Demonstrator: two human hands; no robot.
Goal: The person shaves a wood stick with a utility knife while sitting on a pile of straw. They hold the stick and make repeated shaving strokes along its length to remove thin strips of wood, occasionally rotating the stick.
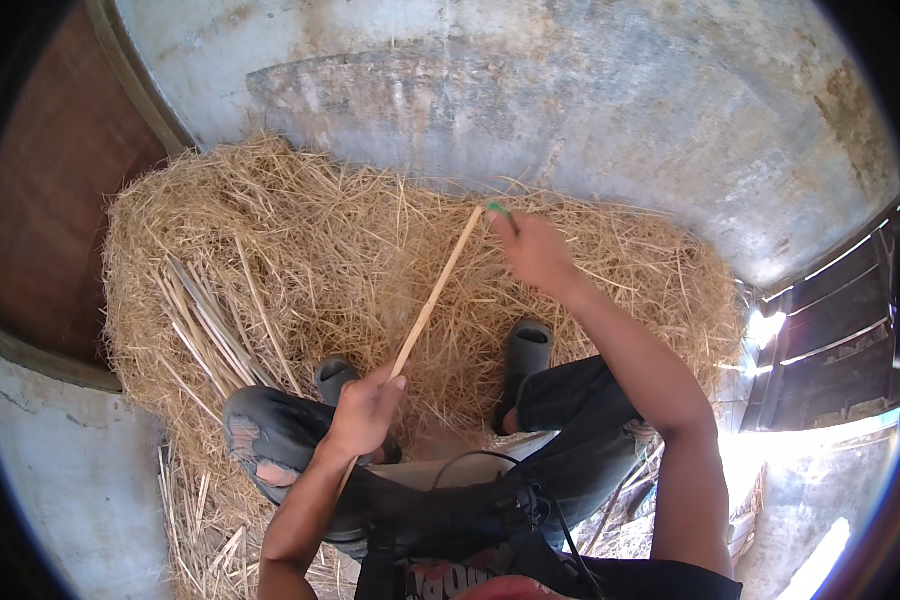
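My left hand [366, 408] is closed round the lower part of a long pale wooden stick [439, 290], just above my left knee. The stick slants away to the upper right, and its lower end passes behind my left wrist. At its far tip, my right hand [533, 250] is closed on a small tool with a green part [497, 208]. Most of this tool is hidden by my fingers, so its kind is unclear. The tool is at or very close to the stick's tip. Loose straw [320, 240] spreads beneath both hands.
Several pale sticks [208, 330] lie bundled on the straw beside my left knee, with more thin sticks [210, 520] below. Dark shoes [528, 347] stand on the straw. A curved grey wall [530, 110] rises behind, a brown panel [65, 190] at left, dark wooden slats [835, 315] at right.
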